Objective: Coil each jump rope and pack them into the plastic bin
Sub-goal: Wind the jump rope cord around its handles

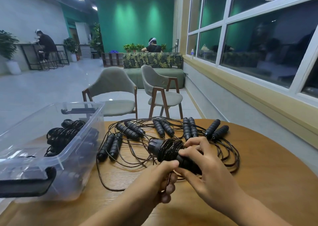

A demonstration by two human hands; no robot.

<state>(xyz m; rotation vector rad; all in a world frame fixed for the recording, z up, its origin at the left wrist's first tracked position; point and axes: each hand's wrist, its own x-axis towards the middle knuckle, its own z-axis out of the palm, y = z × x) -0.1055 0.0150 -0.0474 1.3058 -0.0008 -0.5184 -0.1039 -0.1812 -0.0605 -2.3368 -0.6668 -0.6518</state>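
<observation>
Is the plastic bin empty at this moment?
No, at least one coiled black jump rope lies inside the clear plastic bin.

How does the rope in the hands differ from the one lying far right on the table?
The held rope has its cord wound tightly round its handles; the far-right rope trails its cord loose over the table. The held rope is gripped by the left hand and right hand; the far-right rope lies untouched. Both have black handles and cord.
</observation>
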